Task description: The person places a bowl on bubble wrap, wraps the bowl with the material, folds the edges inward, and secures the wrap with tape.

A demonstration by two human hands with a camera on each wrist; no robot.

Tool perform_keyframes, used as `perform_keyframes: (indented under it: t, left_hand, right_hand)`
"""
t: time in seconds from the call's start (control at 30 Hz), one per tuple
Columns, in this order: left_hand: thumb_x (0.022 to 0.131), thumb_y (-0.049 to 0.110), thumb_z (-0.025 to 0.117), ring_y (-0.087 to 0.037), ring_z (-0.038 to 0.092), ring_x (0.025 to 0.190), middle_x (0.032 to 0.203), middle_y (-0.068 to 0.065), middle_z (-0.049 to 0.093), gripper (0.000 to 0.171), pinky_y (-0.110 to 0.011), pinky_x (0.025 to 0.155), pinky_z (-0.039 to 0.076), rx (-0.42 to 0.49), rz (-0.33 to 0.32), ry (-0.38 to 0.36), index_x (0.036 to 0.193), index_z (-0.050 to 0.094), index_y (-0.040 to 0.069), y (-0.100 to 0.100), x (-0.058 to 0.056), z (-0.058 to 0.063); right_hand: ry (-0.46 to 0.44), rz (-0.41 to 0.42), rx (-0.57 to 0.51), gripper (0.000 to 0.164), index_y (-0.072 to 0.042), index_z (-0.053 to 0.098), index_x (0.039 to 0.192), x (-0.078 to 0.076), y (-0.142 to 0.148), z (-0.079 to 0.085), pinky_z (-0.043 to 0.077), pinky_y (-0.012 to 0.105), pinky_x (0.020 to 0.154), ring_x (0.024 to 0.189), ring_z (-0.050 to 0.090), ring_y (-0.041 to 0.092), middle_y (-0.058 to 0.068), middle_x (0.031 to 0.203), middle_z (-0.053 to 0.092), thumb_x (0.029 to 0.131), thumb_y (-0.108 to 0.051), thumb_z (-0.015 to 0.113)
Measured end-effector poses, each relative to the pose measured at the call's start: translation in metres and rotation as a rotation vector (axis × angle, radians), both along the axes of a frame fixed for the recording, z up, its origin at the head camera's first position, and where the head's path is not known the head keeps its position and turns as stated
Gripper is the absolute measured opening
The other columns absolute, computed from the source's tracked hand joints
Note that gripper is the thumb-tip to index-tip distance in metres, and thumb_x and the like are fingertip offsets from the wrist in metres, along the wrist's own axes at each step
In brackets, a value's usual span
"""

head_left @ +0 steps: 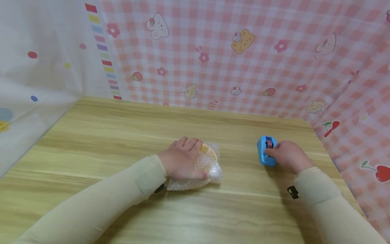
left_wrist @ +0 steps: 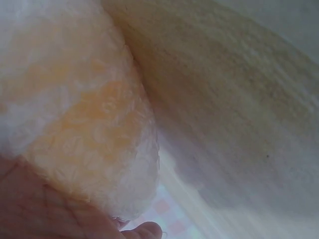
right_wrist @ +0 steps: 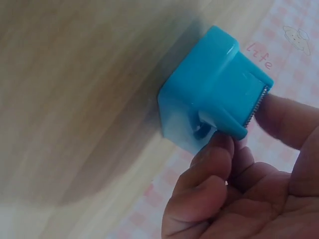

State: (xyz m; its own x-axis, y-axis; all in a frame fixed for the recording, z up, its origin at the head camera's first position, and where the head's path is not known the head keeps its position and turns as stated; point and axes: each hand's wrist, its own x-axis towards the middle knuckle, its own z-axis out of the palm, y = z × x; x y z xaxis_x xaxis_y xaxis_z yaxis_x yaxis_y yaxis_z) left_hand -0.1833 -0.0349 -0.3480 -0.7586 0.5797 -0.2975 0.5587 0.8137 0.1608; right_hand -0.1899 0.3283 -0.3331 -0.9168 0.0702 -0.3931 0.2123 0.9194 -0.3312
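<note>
In the head view, a round yellow-orange item in bubble wrap (head_left: 210,166) lies on the table. My left hand (head_left: 184,161) rests across its left part with the fingers spread. Close up in the left wrist view, the bubble wrap (left_wrist: 94,114) shows orange patches beneath it, and its edge meets the left palm (left_wrist: 45,209). To the right stands a blue tape dispenser (head_left: 262,156) with a reddish-pink roll. My right hand (head_left: 289,156) grips its cutter end. In the right wrist view, the thumb touches beside the dispenser's serrated blade (right_wrist: 256,107), and the fingers curl below; any tape end is hidden.
The wood-grain table (head_left: 115,135) reaches back to a pink checked curtain (head_left: 182,61) with cartoon prints. A white dotted sheet (head_left: 42,67) hangs at the left, and more checked cloth (head_left: 365,145) hangs along the right edge.
</note>
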Motion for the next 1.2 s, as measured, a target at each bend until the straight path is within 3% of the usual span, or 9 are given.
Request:
perform_keyframes:
  t: [0.13, 0.4, 0.83, 1.2]
  left_hand:
    - [0.091, 0.084, 0.049, -0.047, 0.012, 0.162, 0.178, -0.012, 0.011, 0.117, -0.059, 0.132, 0.015, 0.002, 0.009, 0.000, 0.171, 0.007, 0.010, -0.0003, 0.0012, -0.0003]
    - [0.091, 0.085, 0.047, -0.047, 0.012, 0.161, 0.178, -0.011, 0.010, 0.118, -0.060, 0.131, 0.016, 0.002, 0.019, 0.000, 0.170, 0.006, 0.010, 0.0004, 0.0017, -0.0005]
    - [0.090, 0.087, 0.046, -0.047, 0.012, 0.161, 0.178, -0.011, 0.010, 0.118, -0.060, 0.131, 0.016, -0.004, 0.019, 0.001, 0.170, 0.006, 0.010, 0.0012, 0.0036, 0.0003]
    - [0.091, 0.086, 0.046, -0.047, 0.011, 0.162, 0.179, -0.011, 0.010, 0.117, -0.060, 0.132, 0.016, -0.005, 0.019, -0.003, 0.170, 0.006, 0.009, 0.0003, 0.0047, 0.0010]
  right_hand:
    - [-0.003, -0.012, -0.029, 0.040, -0.005, 0.055, 0.085, -0.0002, 0.0013, -0.0014, 0.041, 0.031, 0.063, 0.073, 0.049, 0.020, 0.003, 0.074, 0.045, 0.108, -0.038, 0.055]
    - [-0.042, -0.034, -0.052, 0.040, -0.001, 0.059, 0.095, -0.0023, 0.0035, 0.0001, 0.044, 0.031, 0.063, 0.072, 0.050, 0.020, 0.005, 0.076, 0.047, 0.111, -0.035, 0.047]
    - [-0.058, -0.023, -0.021, 0.047, 0.013, 0.060, 0.120, -0.0033, 0.0037, 0.0032, 0.043, 0.034, 0.069, 0.083, 0.051, 0.027, 0.014, 0.090, 0.054, 0.111, -0.031, 0.046]
    - [-0.075, -0.015, -0.034, 0.042, 0.010, 0.061, 0.114, -0.0019, 0.0004, 0.0067, 0.041, 0.034, 0.069, 0.081, 0.048, 0.025, 0.010, 0.085, 0.048, 0.111, -0.028, 0.045]
